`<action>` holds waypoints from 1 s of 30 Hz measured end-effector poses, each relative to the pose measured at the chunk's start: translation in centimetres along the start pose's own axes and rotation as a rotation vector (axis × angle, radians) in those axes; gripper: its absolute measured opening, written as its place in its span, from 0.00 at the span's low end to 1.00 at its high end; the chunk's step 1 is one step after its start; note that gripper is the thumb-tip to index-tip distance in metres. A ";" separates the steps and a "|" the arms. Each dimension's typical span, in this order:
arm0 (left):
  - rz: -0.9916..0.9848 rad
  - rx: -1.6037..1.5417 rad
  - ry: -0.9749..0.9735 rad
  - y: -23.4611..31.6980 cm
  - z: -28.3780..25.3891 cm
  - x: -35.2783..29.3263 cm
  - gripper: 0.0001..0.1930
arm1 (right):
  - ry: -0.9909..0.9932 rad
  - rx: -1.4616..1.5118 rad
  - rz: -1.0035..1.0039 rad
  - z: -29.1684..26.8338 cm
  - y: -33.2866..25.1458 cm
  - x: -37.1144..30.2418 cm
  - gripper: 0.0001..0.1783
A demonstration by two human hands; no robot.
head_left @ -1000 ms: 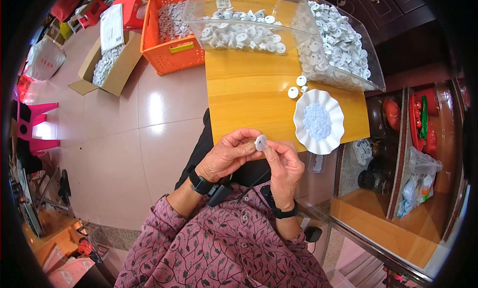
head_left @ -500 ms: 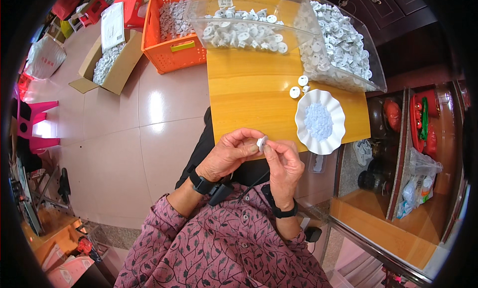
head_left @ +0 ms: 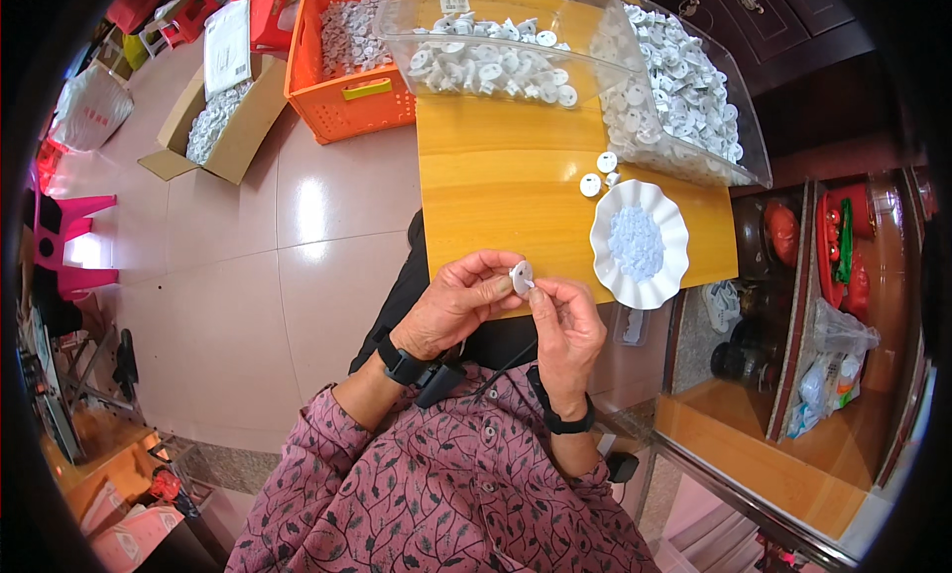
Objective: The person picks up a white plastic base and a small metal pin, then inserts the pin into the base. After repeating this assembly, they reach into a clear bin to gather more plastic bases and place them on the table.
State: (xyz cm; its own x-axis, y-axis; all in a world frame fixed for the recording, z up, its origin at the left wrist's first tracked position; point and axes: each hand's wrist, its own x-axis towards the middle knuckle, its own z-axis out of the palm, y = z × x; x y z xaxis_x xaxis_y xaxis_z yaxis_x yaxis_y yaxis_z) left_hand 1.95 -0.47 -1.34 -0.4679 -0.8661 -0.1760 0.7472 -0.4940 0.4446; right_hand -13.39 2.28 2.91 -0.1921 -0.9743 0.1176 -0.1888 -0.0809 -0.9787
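Above my lap, at the table's front edge, my left hand (head_left: 441, 310) pinches a small white round plastic part (head_left: 522, 276) between thumb and fingers. Its flat disc face, with a dark spot on it, is turned up. My right hand (head_left: 568, 337) is closed in a pinch at the disc's right edge; a tiny pale bit shows at the fingertips, too small to name. To the right stands a white scalloped dish (head_left: 677, 246) of small pale blue pieces (head_left: 635, 242). Just behind the dish lie several loose white round parts (head_left: 591, 184).
Two clear plastic bins (head_left: 580, 62) (head_left: 762, 157) of white parts stand at the table's back. An orange crate (head_left: 347, 112) and a cardboard box (head_left: 243, 137), both with white parts, are left of the wooden table (head_left: 496, 186). An open cabinet (head_left: 783, 375) is at right.
The white part has turned in my left hand, so its disc face shows more. My right fingertips have shifted slightly down along its edge.
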 end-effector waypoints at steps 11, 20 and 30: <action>-0.020 0.074 0.033 0.2 0.5 -0.3 0.13 | -0.029 -0.264 -0.163 0.0 -1.1 0.3 0.04; -0.027 0.145 0.058 0.3 0.6 -0.3 0.14 | -0.057 -0.344 -0.218 0.2 -0.9 0.4 0.05; -0.009 0.086 0.039 0.6 1.1 -0.2 0.14 | -0.018 -0.145 -0.091 0.1 -0.2 0.1 0.03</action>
State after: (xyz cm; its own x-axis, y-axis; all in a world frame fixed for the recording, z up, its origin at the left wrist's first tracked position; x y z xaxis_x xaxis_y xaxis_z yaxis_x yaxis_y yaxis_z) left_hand 1.98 -0.53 -0.10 -0.4542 -0.8649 -0.2135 0.6991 -0.4945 0.5164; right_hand -13.25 2.20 3.06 -0.1508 -0.9682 0.1998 -0.3416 -0.1387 -0.9296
